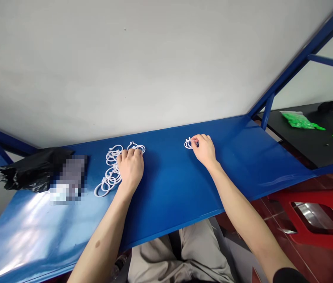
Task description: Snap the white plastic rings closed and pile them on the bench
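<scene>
Several white plastic shower curtain rings (102, 189) lie in a loose, overlapping pile on the blue table, left of centre. My left hand (131, 167) is at the right side of this pile, its fingers curled down on the rings; the fingertips are hidden. More rings (138, 147) show just beyond its knuckles. Further right, a small group of the same rings (187, 143) stands close together near the back of the table. My right hand (204, 148) is closed on the right side of that group, with thumb and forefinger pinching a ring.
The blue table (172, 184) meets a pale wall (154, 70) at the back. A black plastic bag (33, 167) and a blurred dark item (73, 173) lie at the left. At right are a dark table with a green-filled bag (299, 120) and a red stool (328, 220).
</scene>
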Demonstrator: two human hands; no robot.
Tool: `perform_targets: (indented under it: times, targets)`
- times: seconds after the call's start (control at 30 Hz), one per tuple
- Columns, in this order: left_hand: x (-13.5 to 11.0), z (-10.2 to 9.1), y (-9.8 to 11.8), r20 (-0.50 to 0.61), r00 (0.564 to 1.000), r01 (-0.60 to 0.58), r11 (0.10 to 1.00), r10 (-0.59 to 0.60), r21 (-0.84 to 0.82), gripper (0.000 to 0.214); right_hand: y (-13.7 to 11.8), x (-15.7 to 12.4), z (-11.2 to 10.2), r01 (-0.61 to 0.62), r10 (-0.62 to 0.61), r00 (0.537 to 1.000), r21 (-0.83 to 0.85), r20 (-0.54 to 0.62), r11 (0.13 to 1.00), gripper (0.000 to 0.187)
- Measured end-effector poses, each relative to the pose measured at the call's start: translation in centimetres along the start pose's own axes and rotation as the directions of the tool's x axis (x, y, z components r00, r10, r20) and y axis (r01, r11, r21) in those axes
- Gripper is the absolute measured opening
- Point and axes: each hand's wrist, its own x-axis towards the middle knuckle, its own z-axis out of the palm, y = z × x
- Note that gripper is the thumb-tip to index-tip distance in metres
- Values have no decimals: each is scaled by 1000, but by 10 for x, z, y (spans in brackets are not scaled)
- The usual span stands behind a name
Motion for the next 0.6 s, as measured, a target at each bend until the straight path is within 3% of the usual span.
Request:
perform_targets:
  times: [0.2,0.33,0.43,0.53,0.6]
  targets:
    - [-3,-8,7,-172,985,-43,988,17,-147,28,-3,-2,2,20,-20,999,7,-33,1000,20]
    - [-9,-17,18,-247,957,-218,940,153,-262,20,-26,-8,-4,103,-88,991,155,-100,983,22]
    - [-14,-20,27,-291,902,-406,853,318,-328,15,-53,-21,-4,146,-168,986,426,14,893,20]
    - [-18,-18,32,-298,843,-535,753,447,-382,15,-73,-34,2,24,-174,969,639,173,769,22]
    - [-19,-15,33,-292,827,-561,718,480,-411,17,-79,-39,7,-59,-131,968,699,216,713,21]
